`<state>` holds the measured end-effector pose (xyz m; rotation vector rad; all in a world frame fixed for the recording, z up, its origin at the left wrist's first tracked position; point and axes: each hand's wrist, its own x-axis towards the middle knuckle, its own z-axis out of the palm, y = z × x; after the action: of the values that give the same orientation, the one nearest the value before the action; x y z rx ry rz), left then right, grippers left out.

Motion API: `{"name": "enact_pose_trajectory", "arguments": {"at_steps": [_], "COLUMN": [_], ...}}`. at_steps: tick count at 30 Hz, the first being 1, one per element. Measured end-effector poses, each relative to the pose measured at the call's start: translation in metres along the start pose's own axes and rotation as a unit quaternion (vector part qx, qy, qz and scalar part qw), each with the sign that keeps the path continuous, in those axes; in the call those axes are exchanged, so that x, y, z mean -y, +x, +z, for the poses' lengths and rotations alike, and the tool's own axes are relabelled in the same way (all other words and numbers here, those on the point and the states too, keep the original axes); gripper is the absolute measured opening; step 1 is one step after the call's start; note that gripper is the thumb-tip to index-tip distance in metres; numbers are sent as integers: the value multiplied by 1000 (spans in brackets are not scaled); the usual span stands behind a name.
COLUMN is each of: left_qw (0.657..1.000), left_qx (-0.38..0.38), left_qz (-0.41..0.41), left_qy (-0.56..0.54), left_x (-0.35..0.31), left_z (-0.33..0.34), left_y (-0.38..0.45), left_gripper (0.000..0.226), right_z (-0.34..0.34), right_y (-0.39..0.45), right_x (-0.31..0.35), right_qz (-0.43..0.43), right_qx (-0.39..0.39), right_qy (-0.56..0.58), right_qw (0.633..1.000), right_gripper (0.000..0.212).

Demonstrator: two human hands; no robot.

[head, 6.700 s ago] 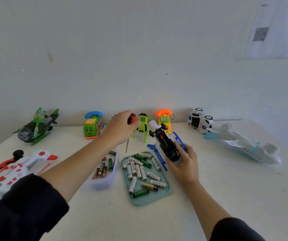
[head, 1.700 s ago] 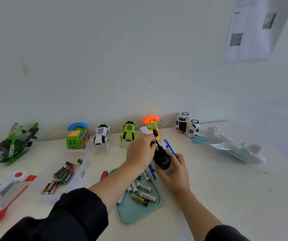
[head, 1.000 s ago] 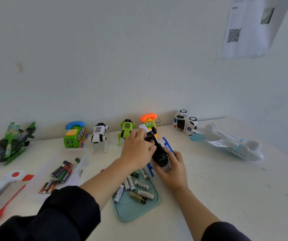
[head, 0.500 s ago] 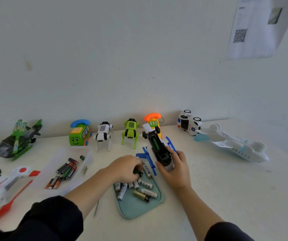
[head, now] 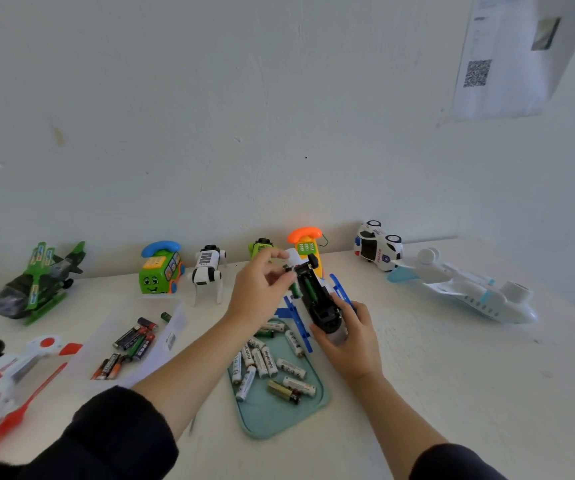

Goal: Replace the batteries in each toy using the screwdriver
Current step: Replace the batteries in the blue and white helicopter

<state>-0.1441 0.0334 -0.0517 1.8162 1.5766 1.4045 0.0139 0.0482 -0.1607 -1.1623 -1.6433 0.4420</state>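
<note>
At centre of the head view, the right hand [head: 346, 341] grips the lower end of an upturned blue-and-white toy [head: 317, 299], fingers curled round its body so that the black underside and its open battery bay face up; a green battery [head: 308, 289] lies in the bay. Just left of the toy, the left hand [head: 262, 292] pinches a second green battery [head: 293, 287] between thumb and fingertips at the edge of the bay. Below both hands, a teal tray [head: 279, 417] on the white table [head: 469, 375] holds loose batteries [head: 265, 358], mostly white. Left of the tray, a clear box [head: 171, 327] holds darker batteries [head: 133, 341]. Along the wall stand a green helicopter [head: 36, 282], a green phone car [head: 159, 271], a white robot dog [head: 208, 271], a green robot dog [head: 260, 245] partly hidden by the left hand, an orange phone [head: 305, 240] and a police car [head: 378, 245]. A white plane [head: 469, 289] lies at right, and a red-and-white helicopter [head: 9, 368] at the left edge. Whether the screwdriver is in view cannot be told.
</note>
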Motion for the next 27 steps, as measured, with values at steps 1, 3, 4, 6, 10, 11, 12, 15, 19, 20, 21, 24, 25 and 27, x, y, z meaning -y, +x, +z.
{"name": "enact_pose_trajectory", "arguments": {"at_steps": [1, 3, 4, 6, 10, 11, 12, 15, 19, 20, 21, 24, 25, 27], "left_qw": [1000, 999, 998, 994, 976, 968, 959, 922, 862, 845, 833, 830, 826, 802], "left_qx": [-20, -39, -42, -36, -2, 4, 10, 39, 92, 107, 118, 130, 139, 177], "left_qz": [1, 2, 3, 17, 37, 35, 30, 25, 82, 104, 120, 111, 108, 125], "left_qy": [4, 35, 55, 101, 216, 249, 283, 385, 492, 514, 528, 531, 535, 557], "left_x": [-3, -8, -10, -8, -5, -6, -6, -8, -9, -9, -10, -12, -12, -13], "left_z": [6, 19, 24, 31, 35, 35, 34, 32, 30, 31, 31, 23, 19, 14], "left_y": [2, 3, 3, 2, 6, 7, 8, 12, 6, 4, 2, 4, 6, 10], "left_gripper": [14, 13, 12, 7, 10, 12, 14, 22, 27, 27, 27, 32, 32, 30], "right_z": [1, 0, 0, 0, 1, 1, 1, 0, 0, 0, 1, 2, 1, 1], "right_y": [0, 0, -1, -2, 0, 0, 0, -1, -1, 0, 0, -1, -1, -1], "right_x": [0, 0, 0, 1, 2, 2, 3, 3, 3, 2, 1, 1, 2, 3], "right_qz": [-1, -3, -4, -8, -23, -27, -29, -35, -48, -47, -45, -50, -52, -64], "right_qx": [-1, 0, 3, 5, -8, -7, -5, -1, -6, -5, -2, 1, 2, 6], "right_qy": [-1, -5, -6, -3, -3, -5, -7, -15, -16, -16, -17, -18, -16, -21], "right_qw": [1000, 1000, 1000, 1000, 1000, 1000, 1000, 999, 999, 999, 999, 999, 999, 998], "right_gripper": [66, 66, 67, 67, 67, 67, 66, 67, 65, 65, 65, 65, 66, 65]}}
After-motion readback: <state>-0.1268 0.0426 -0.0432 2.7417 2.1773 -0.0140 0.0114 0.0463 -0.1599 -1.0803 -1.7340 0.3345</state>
